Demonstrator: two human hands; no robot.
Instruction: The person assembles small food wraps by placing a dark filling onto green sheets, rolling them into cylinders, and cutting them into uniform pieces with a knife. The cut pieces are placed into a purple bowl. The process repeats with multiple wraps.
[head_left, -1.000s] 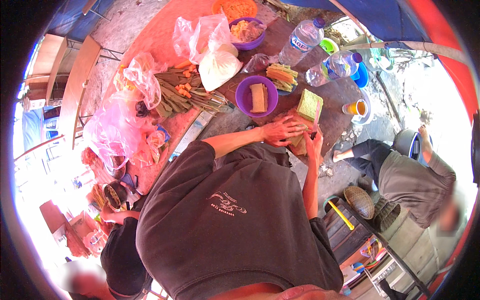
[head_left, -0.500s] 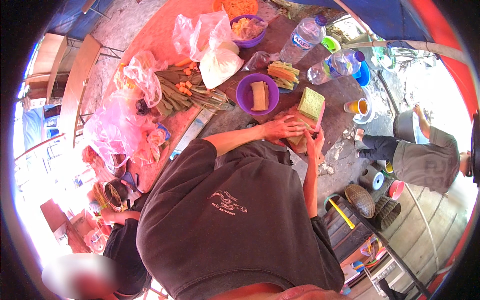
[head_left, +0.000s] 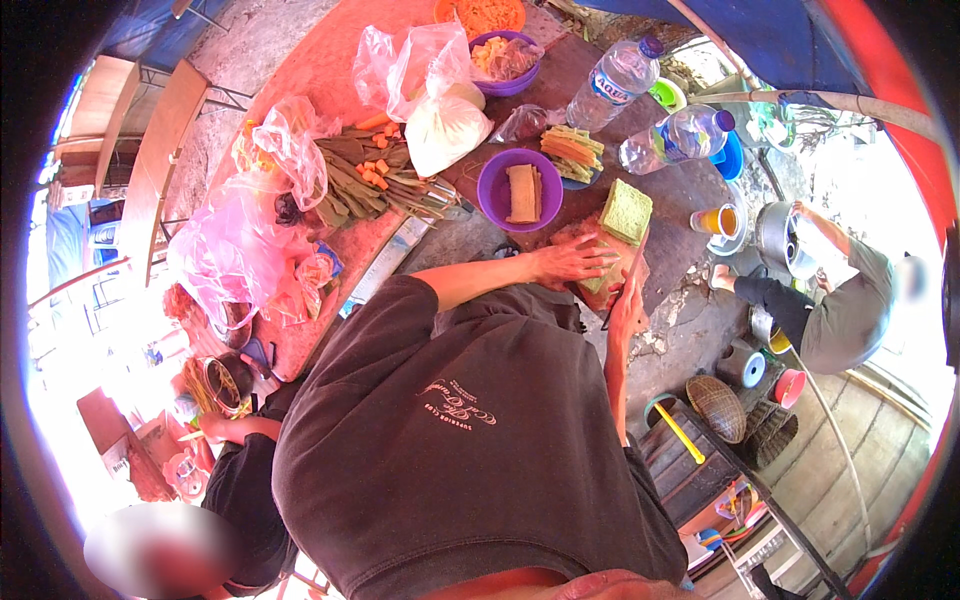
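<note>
On a cutting board (head_left: 625,255), my left hand (head_left: 575,262) presses down with fingers bent over a pale green slab (head_left: 598,284), which it partly hides. My right hand (head_left: 628,300) is closed around a knife, whose thin blade (head_left: 638,252) points away from me along the slab's right side. A pale green, porous block (head_left: 626,212) rests at the board's far end. Just beyond my left hand, a purple bowl (head_left: 490,205) contains light brown blocks (head_left: 523,194). Thin green and orange strips (head_left: 573,150) are stacked on a small plate behind it.
Two bottles (head_left: 612,85) and a cup of amber drink (head_left: 714,220) stand at the far right. Leftward lie a white-filled bag (head_left: 446,135), long green pods (head_left: 365,185) and pink bags (head_left: 235,245). One person (head_left: 850,300) handles a metal pot (head_left: 785,240); another (head_left: 245,480) works at left.
My right hand has drawn nearer to me and turned, with the knife blade now edge-on beside the slab. The person at right has bent over and tilted the pot.
</note>
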